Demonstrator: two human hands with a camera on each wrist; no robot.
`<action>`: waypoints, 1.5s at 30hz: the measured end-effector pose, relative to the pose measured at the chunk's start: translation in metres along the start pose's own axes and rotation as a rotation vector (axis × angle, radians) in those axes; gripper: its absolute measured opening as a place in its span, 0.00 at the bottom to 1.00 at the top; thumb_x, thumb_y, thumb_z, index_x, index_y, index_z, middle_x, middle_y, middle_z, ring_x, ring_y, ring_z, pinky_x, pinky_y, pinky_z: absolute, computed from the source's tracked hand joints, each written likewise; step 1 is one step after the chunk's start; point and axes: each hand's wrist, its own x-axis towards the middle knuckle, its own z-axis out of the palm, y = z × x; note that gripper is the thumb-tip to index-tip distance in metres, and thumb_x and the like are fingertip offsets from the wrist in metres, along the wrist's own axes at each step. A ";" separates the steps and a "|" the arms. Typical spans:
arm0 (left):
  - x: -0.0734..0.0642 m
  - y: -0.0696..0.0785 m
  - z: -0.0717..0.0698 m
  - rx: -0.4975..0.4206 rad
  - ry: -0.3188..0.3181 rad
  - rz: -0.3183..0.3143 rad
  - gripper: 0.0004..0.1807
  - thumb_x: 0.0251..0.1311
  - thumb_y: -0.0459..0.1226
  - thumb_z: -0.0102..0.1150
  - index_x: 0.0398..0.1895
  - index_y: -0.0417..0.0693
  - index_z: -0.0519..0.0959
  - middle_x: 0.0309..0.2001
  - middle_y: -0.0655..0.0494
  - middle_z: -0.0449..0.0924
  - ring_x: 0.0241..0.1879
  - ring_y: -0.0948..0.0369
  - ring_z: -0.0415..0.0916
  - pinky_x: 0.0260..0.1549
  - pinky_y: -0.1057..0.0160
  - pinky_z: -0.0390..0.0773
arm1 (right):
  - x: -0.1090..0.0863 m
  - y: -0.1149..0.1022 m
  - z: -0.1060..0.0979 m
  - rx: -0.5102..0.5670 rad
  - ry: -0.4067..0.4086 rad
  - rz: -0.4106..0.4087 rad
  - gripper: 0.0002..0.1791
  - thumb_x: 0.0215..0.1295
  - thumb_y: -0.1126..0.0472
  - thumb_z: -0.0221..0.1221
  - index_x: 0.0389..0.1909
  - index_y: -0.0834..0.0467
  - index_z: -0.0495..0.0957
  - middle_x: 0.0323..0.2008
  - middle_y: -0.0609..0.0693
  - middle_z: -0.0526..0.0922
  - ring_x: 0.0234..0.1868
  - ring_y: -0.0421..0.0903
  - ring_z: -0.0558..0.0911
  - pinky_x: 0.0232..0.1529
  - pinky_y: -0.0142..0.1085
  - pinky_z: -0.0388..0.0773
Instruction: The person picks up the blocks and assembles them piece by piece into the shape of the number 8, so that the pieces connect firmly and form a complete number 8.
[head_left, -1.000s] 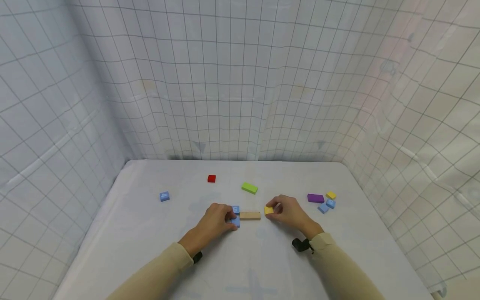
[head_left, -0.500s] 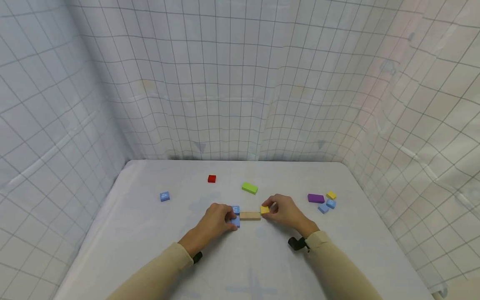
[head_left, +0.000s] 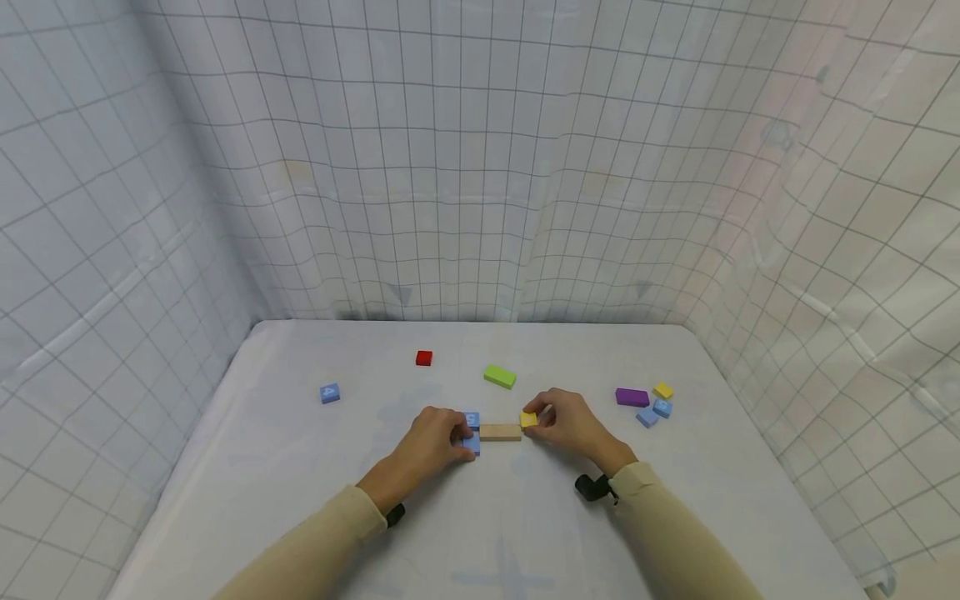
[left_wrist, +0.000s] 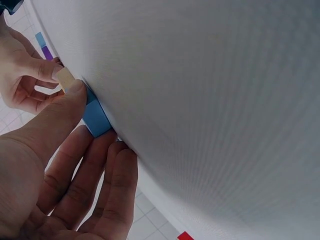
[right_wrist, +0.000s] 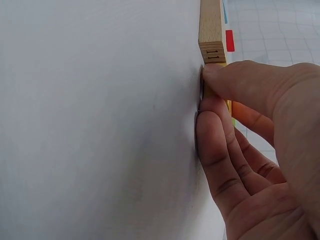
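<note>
Near the middle of the white table, my left hand [head_left: 429,443] holds two small blue blocks [head_left: 472,443] between thumb and fingers; the far one shows a printed digit. A plain wooden block [head_left: 500,432] lies lengthwise with its left end against the blue pair. At the wooden block's right end, my right hand [head_left: 572,423] pinches a yellow block [head_left: 528,420] between thumb and fingertips. In the right wrist view the thumb mostly hides the yellow block, right at the end of the wooden block [right_wrist: 211,25]. The left wrist view shows a blue block [left_wrist: 97,119] at the left fingertips.
Farther back lie a red block [head_left: 424,358] and a lime green block [head_left: 499,377]. A blue block marked 4 [head_left: 329,393] is on the left. On the right are a purple block [head_left: 632,397], a small yellow block [head_left: 663,390] and two blue blocks [head_left: 662,408].
My right hand has moved left with the yellow block, bringing it from a small gap to the wooden block's right end. The left hand has stayed in place.
</note>
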 end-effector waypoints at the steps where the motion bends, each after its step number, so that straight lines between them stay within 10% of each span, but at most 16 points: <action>1: 0.000 0.000 0.000 0.003 0.002 0.003 0.15 0.55 0.32 0.93 0.43 0.42 0.94 0.38 0.55 0.92 0.37 0.63 0.78 0.42 0.62 0.87 | 0.000 0.000 0.000 0.001 -0.001 -0.001 0.15 0.70 0.62 0.83 0.54 0.56 0.92 0.49 0.50 0.91 0.41 0.37 0.85 0.44 0.27 0.85; 34: 0.000 -0.008 0.001 -0.022 0.026 0.077 0.15 0.55 0.31 0.92 0.43 0.40 0.94 0.37 0.54 0.93 0.36 0.64 0.79 0.40 0.63 0.86 | 0.000 -0.002 0.000 -0.016 -0.003 -0.020 0.17 0.69 0.62 0.83 0.56 0.57 0.92 0.51 0.50 0.92 0.40 0.36 0.86 0.44 0.27 0.85; 45: 0.000 -0.003 0.001 -0.002 0.004 0.006 0.16 0.55 0.32 0.93 0.43 0.42 0.94 0.38 0.54 0.93 0.37 0.63 0.79 0.41 0.66 0.84 | -0.008 0.005 -0.004 -0.042 0.004 -0.002 0.18 0.70 0.62 0.82 0.57 0.56 0.92 0.50 0.51 0.91 0.38 0.35 0.84 0.43 0.28 0.85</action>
